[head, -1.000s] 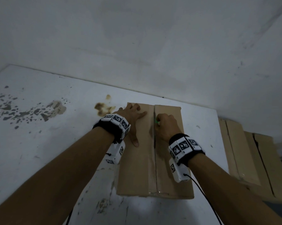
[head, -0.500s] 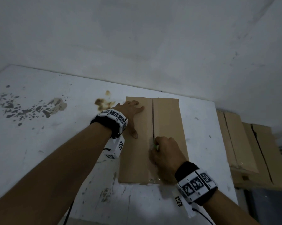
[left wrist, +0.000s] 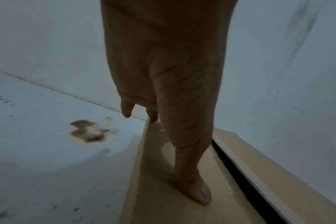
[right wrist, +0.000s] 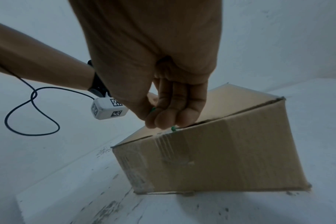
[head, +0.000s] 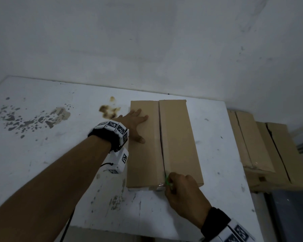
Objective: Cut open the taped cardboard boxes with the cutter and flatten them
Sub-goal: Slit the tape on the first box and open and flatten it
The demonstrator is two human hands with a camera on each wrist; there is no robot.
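Left hand (head: 136, 122) lies flat on the box (head: 178, 142); right hand (head: 183, 191) grips the green cutter (head: 166, 180) at its near seam. More boxes (head: 262, 147) sit beside the stained surface (head: 42, 154).

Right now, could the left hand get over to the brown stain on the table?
Probably yes. The left hand lies flat on the box, near its left edge, and the brown stain sits on the table just beside it. Nothing stands between them. But letting go would leave the box unsteadied.

Stained white table (head: 42, 154), white wall (head: 147, 41)
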